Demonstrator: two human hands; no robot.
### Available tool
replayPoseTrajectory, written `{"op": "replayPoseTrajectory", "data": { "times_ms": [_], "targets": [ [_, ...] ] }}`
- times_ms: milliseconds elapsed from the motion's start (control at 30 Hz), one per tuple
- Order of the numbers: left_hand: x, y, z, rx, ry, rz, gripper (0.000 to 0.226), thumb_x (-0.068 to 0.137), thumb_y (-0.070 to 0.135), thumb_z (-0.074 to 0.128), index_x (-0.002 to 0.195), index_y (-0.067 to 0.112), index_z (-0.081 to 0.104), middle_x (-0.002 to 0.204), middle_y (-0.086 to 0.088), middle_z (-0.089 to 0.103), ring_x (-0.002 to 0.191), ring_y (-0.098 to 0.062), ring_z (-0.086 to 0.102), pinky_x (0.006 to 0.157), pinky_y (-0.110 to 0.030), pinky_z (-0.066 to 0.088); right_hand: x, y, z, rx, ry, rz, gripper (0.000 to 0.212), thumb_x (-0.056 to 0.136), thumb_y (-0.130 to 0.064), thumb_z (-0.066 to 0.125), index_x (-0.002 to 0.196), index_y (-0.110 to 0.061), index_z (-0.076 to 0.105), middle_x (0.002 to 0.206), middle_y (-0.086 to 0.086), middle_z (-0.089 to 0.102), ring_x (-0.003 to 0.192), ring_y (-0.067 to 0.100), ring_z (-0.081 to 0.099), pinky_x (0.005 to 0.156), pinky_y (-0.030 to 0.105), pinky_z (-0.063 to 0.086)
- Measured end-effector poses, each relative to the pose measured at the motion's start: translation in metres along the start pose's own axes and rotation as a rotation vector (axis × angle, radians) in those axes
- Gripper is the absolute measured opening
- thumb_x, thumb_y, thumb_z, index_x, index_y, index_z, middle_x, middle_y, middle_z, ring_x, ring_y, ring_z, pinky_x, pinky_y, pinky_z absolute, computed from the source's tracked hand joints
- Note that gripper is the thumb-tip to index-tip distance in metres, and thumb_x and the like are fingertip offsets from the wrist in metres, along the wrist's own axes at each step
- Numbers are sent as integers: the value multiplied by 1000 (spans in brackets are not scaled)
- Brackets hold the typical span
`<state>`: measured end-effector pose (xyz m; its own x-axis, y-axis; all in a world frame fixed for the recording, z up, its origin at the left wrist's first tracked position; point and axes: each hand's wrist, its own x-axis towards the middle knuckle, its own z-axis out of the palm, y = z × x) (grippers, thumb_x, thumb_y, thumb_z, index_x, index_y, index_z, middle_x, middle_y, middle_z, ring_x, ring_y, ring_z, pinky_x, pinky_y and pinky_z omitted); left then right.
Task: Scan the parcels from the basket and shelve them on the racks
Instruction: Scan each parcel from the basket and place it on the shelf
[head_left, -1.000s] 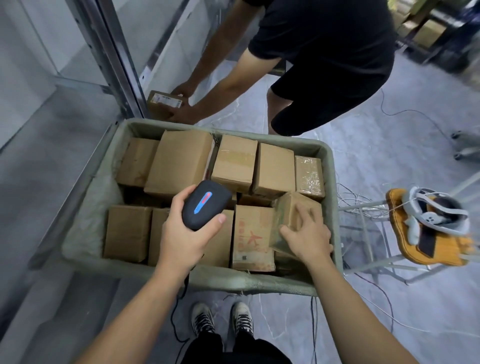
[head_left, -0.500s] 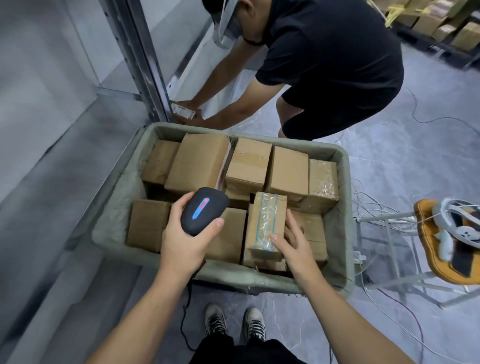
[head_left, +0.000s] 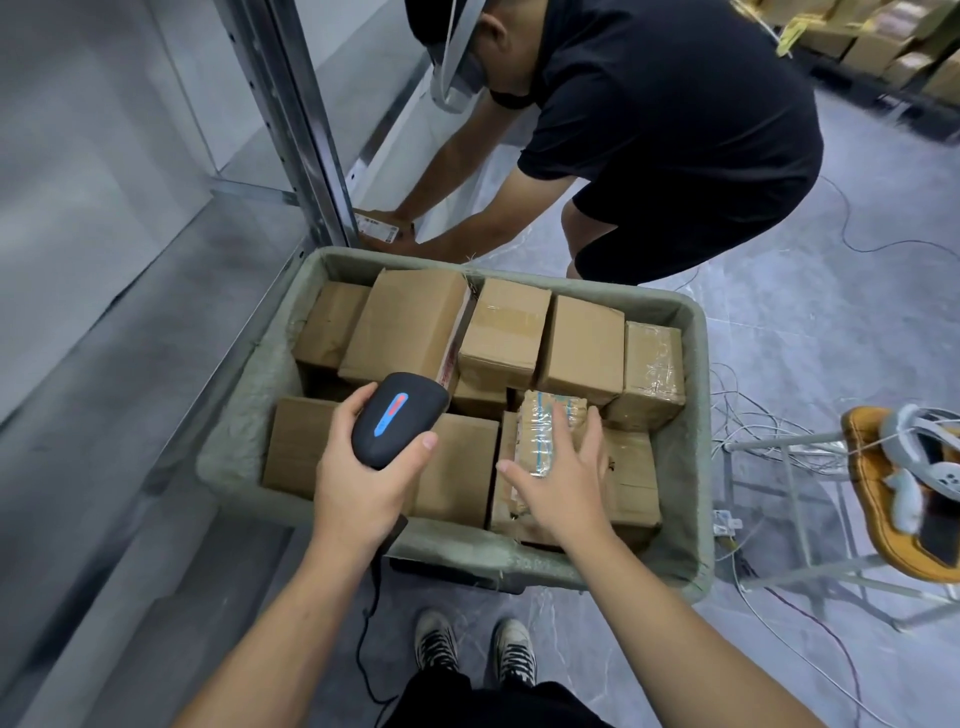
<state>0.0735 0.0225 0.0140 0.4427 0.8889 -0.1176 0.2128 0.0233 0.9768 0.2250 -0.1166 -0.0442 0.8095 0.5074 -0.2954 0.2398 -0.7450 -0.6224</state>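
Cardboard parcel (head_left: 535, 431), glossy tape-wrapped, lies atop boxes (head_left: 582, 343) in basket (head_left: 467, 556); right hand (head_left: 558, 483) spread flat on it, no grip; left hand (head_left: 363, 483) grips scanner (head_left: 397, 418); likely light, stiff, slick; take by side edges.

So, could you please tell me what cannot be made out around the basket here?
Head view, each:
- Any label on the taped parcel: the right hand covers its near part.
- Scanner window: faces away; the left hand wraps its grip.
- Lower parcels in the basket: hidden under the top boxes.
- Print on the other person's parcel: too small.
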Motion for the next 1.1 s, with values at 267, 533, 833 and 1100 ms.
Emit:
{"op": "replayPoseTrajectory", "data": {
  "times_ms": [267, 533, 833, 1100],
  "targets": [
    [2, -2, -3, -20, -3, -21, 64, 57, 56, 85, 112, 64, 55, 116, -2, 70, 90, -25, 65, 91, -60, 56, 3, 9, 1, 173, 1, 2, 99, 87, -30, 74, 161, -35, 8, 167, -7, -10, 152, 24, 14, 115, 31, 23],
    [8, -1, 0, -40, -32, -23, 65, 58, 55, 85, 115, 60, 56, 114, -8, 71, 86, -23, 63, 89, -58, 55, 7, 33, -7, 371, 14, 104, 89, 94, -16, 63, 162, -33, 8, 166, -6, 16, 149, 17, 25, 118, 34, 28],
    [12, -3, 1, -15, -79, -13, 65, 57, 56, 84, 115, 59, 56, 115, 4, 71, 91, -23, 67, 90, -61, 57, 16, 36, -1, 576, -66, 236, 85, 100, -10, 58, 161, -39, 6, 141, -14, 46, 122, 13, 52, 101, 31, 45],
    [14, -8, -5, 15, -129, -11, 69, 56, 58, 84, 119, 56, 56, 114, 12, 69, 100, -23, 69, 88, -59, 58, 13, 29, 13, 770, -84, 321, 89, 100, 1, 55, 159, -43, 6, 137, -6, 57, 102, 4, 62, 80, 25, 55]
  ]
}}
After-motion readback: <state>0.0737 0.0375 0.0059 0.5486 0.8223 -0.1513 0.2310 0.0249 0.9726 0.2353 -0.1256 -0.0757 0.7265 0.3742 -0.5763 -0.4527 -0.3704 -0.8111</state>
